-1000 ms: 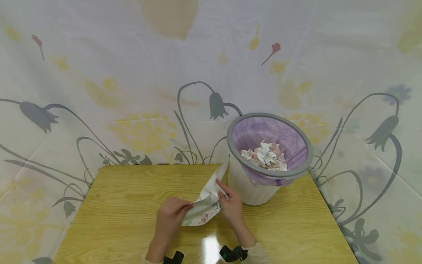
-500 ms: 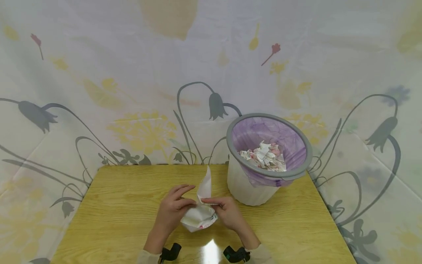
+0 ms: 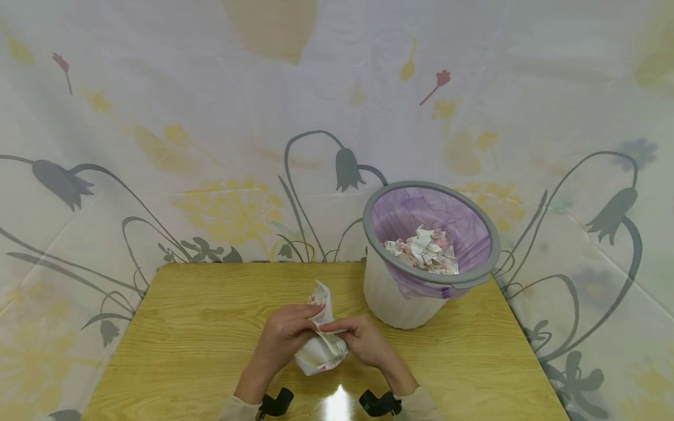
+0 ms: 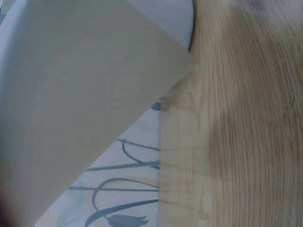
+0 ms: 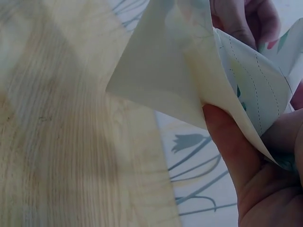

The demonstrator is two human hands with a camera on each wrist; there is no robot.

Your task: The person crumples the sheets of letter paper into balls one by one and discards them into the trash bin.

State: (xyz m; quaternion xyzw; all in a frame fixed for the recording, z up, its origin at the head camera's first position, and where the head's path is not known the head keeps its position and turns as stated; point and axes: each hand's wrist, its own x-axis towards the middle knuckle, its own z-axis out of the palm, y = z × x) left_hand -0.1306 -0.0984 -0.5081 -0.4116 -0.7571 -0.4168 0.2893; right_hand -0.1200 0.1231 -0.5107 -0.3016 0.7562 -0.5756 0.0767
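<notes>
A sheet of white paper (image 3: 317, 354), printed with flowers on one face, is bunched and folded between both hands above the table. My left hand (image 3: 284, 332) grips it from the left, and one end sticks up past the fingers. From the other side my right hand (image 3: 367, 344) pinches it, thumb laid along a fold in the right wrist view. That view also shows the paper's plain pale face (image 5: 161, 61) and dashed lines on the printed one. Close to the left wrist camera, a plain part of the paper (image 4: 90, 94) hides the left hand.
A white bin (image 3: 397, 307) with a grey rim and purple liner stands on the table at the back right. Crumpled printed paper scraps (image 3: 423, 248) lie inside it. The wood-grain table (image 3: 200, 327) ends at a flower-patterned backdrop (image 3: 237, 117).
The paper has gone from a long, stretched strip to a smaller folded bundle. The right hand has come leftward. The left hand loosened its fingers, then gripped the paper again further in.
</notes>
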